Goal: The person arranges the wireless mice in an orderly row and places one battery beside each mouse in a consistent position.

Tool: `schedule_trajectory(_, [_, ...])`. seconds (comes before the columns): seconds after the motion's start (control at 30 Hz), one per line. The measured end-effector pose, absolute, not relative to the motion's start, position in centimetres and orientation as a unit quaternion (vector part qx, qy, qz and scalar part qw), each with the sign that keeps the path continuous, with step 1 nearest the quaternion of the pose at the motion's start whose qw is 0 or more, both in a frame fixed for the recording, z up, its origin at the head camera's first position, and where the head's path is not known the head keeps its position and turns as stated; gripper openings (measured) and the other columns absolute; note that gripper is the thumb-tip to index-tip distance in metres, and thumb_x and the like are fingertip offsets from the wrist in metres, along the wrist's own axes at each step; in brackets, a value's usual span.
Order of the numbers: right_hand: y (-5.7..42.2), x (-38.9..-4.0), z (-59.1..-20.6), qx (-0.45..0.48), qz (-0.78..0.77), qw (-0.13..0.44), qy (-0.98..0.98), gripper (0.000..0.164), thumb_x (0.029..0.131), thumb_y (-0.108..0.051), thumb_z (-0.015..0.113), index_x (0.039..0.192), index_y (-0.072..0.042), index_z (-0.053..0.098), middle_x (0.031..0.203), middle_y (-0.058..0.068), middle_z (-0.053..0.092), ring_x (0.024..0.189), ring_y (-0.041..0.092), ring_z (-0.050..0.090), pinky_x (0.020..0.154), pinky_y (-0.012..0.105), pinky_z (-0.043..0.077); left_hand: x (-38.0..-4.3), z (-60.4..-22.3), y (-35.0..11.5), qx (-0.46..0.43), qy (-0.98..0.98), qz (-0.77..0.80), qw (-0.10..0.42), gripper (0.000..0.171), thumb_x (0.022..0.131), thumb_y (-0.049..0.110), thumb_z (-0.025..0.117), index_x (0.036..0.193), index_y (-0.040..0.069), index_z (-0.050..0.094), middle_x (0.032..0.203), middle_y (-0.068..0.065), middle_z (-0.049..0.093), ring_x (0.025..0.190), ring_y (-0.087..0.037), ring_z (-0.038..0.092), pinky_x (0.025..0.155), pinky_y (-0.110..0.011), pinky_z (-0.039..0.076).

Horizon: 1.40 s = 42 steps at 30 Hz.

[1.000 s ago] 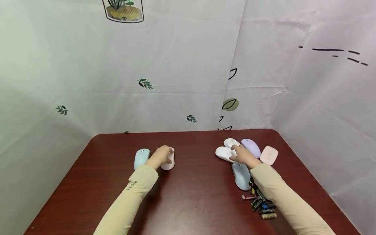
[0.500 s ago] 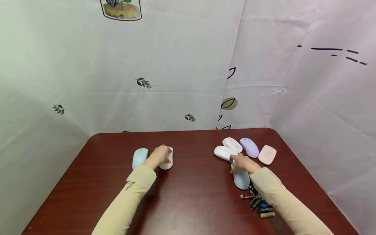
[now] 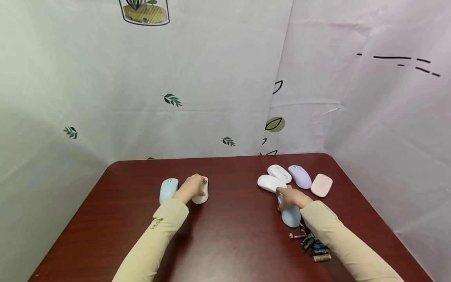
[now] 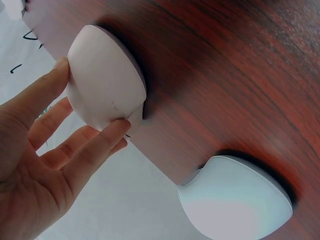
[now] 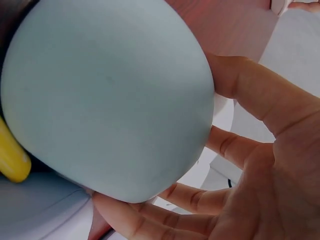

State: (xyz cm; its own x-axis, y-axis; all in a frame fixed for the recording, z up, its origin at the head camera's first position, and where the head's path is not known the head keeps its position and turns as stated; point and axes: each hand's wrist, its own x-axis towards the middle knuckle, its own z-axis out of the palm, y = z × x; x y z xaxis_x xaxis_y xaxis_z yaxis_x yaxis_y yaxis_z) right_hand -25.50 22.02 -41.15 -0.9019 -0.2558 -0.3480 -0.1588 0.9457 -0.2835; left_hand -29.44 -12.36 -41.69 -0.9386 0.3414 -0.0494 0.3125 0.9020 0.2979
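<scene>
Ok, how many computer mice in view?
7 visible: a light blue mouse, left; a pale mouse in the left hand; two white mice, a purple mouse and a pink mouse, back right; a grey-blue mouse in the right hand. The right sleeve may hide more.

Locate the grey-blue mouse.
Head view, right of centre: the grey-blue mouse is gripped by the right hand, between a white mouse and the batteries.

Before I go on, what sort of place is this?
Probably a makeshift tabletop workspace: a dark red table, creased printed sheeting behind it, and computer mice and loose batteries on top.
</scene>
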Motion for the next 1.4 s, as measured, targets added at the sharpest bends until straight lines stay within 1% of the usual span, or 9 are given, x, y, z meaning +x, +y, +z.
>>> schedule_trajectory(0.17, [22.0,-25.6,-41.3,-0.112,-0.124,0.188,0.968,0.035,0.074,-0.017,0.074,0.101,-0.006,0.054,0.103,0.027,0.046,0.084,0.034,0.052,0.071,0.044,0.047,-29.5,-41.5,-12.4,0.166,0.974,0.146,0.048,0.041,0.073,0.009,0.079,0.111,-0.001,0.067,0.113,-0.021,0.061,0.108,-0.038,0.058,0.09,-0.043,0.049])
schedule_trajectory(0.37, [22.1,-25.4,-41.2,-0.126,-0.114,0.181,0.969,0.033,0.072,-0.016,0.072,0.099,-0.006,0.055,0.102,0.026,0.048,0.086,0.033,0.051,0.071,0.044,0.047,-29.3,-41.7,-12.3,0.16,0.973,0.155,0.059,0.042,0.074,0.01,0.078,0.113,0.0,0.066,0.117,-0.021,0.06,0.111,-0.039,0.056,0.091,-0.044,0.048])
schedule_trajectory(0.53, [22.0,-25.5,-40.6,-0.137,-0.11,0.174,0.969,0.033,0.071,-0.015,0.071,0.098,-0.007,0.054,0.098,0.024,0.048,0.081,0.031,0.052,0.067,0.042,0.047,-29.1,-41.6,-12.2,0.155,0.972,0.167,0.05,0.042,0.073,0.009,0.079,0.112,-0.001,0.066,0.116,-0.021,0.061,0.111,-0.038,0.056,0.092,-0.044,0.047])
schedule_trajectory(0.67, [21.5,-25.6,-40.1,-0.142,-0.114,0.176,0.968,0.033,0.071,-0.014,0.07,0.099,-0.007,0.054,0.096,0.022,0.048,0.078,0.03,0.052,0.067,0.041,0.047,-29.1,-41.5,-12.2,0.162,0.972,0.166,0.042,0.041,0.072,0.008,0.079,0.111,-0.001,0.067,0.115,-0.021,0.061,0.11,-0.038,0.057,0.092,-0.044,0.048])
schedule_trajectory(0.8, [20.8,-25.6,-39.9,-0.15,-0.123,0.174,0.966,0.034,0.071,-0.015,0.07,0.101,-0.007,0.055,0.095,0.02,0.048,0.078,0.029,0.053,0.069,0.041,0.047,-29.2,-41.6,-12.3,0.159,0.973,0.161,0.051,0.042,0.074,0.009,0.079,0.112,-0.001,0.066,0.117,-0.02,0.061,0.113,-0.037,0.056,0.093,-0.043,0.047])
schedule_trajectory(1.17, [18.1,-26.7,-39.0,-0.198,-0.129,0.156,0.959,0.036,0.073,-0.014,0.07,0.106,-0.005,0.057,0.099,0.019,0.051,0.086,0.027,0.052,0.071,0.04,0.048,-29.2,-41.5,-12.4,0.155,0.975,0.147,0.054,0.041,0.074,0.009,0.079,0.111,0.0,0.066,0.118,-0.02,0.061,0.114,-0.037,0.055,0.094,-0.044,0.046])
schedule_trajectory(1.4, [16.1,-27.5,-38.2,-0.195,-0.141,0.176,0.954,0.039,0.076,-0.013,0.068,0.112,-0.006,0.056,0.106,0.019,0.05,0.092,0.029,0.053,0.072,0.042,0.05,-29.0,-41.4,-12.3,0.158,0.974,0.15,0.053,0.04,0.073,0.009,0.079,0.11,-0.001,0.066,0.116,-0.019,0.061,0.113,-0.036,0.055,0.094,-0.043,0.046])
